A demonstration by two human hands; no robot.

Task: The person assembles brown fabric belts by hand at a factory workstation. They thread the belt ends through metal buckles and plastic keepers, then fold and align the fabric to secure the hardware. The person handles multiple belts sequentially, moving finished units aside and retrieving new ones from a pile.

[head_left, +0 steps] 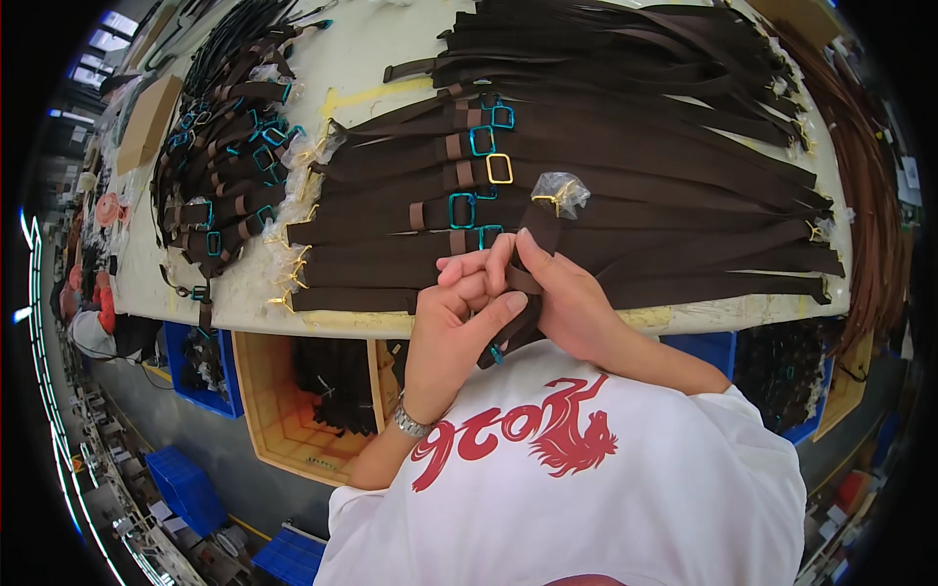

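Presently my left hand (451, 317) and right hand (574, 298) gripping brown strap (540, 229); plastic-wrapped gold fitting (561, 198) just beyond fingers (534, 254), blue buckle (496, 354) bodyward, flat straps (684, 200) farther out

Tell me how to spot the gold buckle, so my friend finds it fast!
On the big pale table, look at the pile of brown straps just beyond the right hand. A line of rectangular buckles crosses it. The gold buckle is the one gold frame there; its neighbours are turquoise.
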